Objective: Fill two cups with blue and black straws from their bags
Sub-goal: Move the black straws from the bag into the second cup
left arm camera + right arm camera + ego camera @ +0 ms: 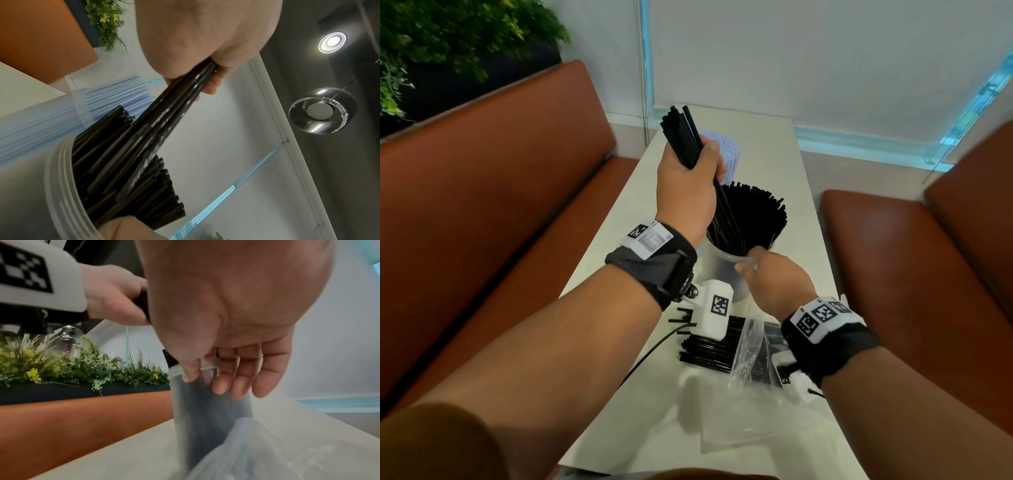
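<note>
Loose black straws (709, 349) are left on table (804, 192); cup (722, 270) is steadied by right hand (774, 277); black bundle (688, 140) is gripped by left hand (685, 192).

Glossy plastic straws (685, 144), frosted plastic cup (719, 270) (matt tabletop (784, 144)).

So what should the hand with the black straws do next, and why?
Probably push the bunch of black straws down into the cup and let go. The left hand grips them tilted, with their lower ends already among the straws in the cup, while the right hand holds the rim. More loose black straws lie on the table.
</note>
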Action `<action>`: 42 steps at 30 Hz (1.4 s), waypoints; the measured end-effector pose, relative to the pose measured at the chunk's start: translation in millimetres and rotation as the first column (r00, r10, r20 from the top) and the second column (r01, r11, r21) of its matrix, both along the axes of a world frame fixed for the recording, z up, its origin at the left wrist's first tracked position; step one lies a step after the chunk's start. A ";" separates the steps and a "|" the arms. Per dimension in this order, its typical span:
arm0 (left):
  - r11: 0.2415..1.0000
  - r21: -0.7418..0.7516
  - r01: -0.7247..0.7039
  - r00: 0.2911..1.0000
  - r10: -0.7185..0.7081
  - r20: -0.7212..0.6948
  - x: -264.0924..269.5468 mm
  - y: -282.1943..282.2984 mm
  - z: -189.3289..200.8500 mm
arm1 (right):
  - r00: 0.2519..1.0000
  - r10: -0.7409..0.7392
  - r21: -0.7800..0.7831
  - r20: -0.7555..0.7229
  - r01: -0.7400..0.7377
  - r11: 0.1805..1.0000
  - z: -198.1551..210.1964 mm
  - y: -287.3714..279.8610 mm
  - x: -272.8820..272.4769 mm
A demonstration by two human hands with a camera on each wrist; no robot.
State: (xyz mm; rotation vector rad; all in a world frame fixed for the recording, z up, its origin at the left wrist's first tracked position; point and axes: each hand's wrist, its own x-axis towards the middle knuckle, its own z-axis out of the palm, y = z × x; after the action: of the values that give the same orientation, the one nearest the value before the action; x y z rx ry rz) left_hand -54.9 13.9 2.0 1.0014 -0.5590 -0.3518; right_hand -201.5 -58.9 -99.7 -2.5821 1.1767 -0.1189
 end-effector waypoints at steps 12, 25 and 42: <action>0.884 0.460 -0.084 0.892 -0.139 0.430 1.1 -5.6 -51.6 | 1.000 0.023 -0.112 0.006 -0.022 0.993 -7.5 -0.8 -2.1; 0.883 0.409 -0.231 0.570 -0.218 0.792 -2.9 -0.4 -36.4 | 0.999 0.023 -0.134 0.024 -0.020 0.991 -10.6 -1.4 -0.8; 0.751 0.573 -0.330 0.239 -0.521 0.820 -6.4 8.6 -58.6 | 1.000 0.028 -0.139 -0.010 -0.029 0.990 -15.4 0.0 -0.8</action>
State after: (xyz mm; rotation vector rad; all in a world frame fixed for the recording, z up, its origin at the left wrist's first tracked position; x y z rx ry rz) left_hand -61.3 22.5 -56.6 1.9161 -1.8169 0.0680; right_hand -202.3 -58.9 -115.2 -2.7213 1.1729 -0.1920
